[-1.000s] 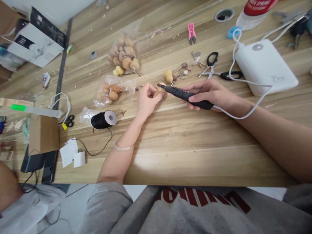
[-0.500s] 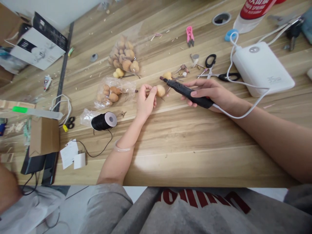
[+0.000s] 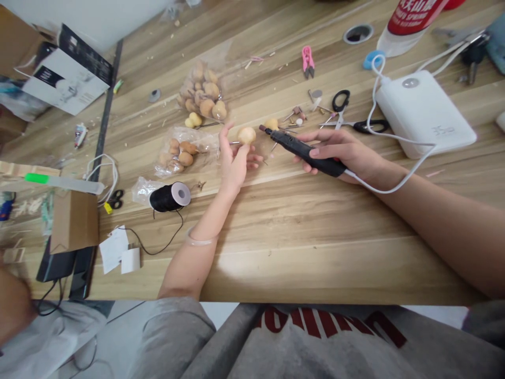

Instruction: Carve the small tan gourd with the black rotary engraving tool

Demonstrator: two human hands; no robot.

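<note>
My left hand (image 3: 234, 167) holds a small pale gourd (image 3: 246, 135) at the thumb tip, its other fingers partly spread. My right hand (image 3: 342, 151) is wrapped around a black rotary tool (image 3: 294, 146) with a brownish grinding bit at its tip. That bit points left, a short gap from the gourd. From the tool's rear a white cable runs to a white power bank (image 3: 428, 113). Behind the tool's tip lies another small gourd (image 3: 271, 123), beside several loose grinding bits (image 3: 296, 111).
Two clear bags of gourds, one farther back (image 3: 203, 89) and one nearer (image 3: 179, 152), lie left of my hands. A black cord spool (image 3: 165, 197), scissors (image 3: 341, 113), pink snips (image 3: 307, 61) and a bottle (image 3: 410, 23) are around. Another person's arm (image 3: 13, 305) shows at the left.
My left hand has turned and raised the gourd slightly up and left, its fingers now more spread. The right hand and rotary tool have stayed almost still.
</note>
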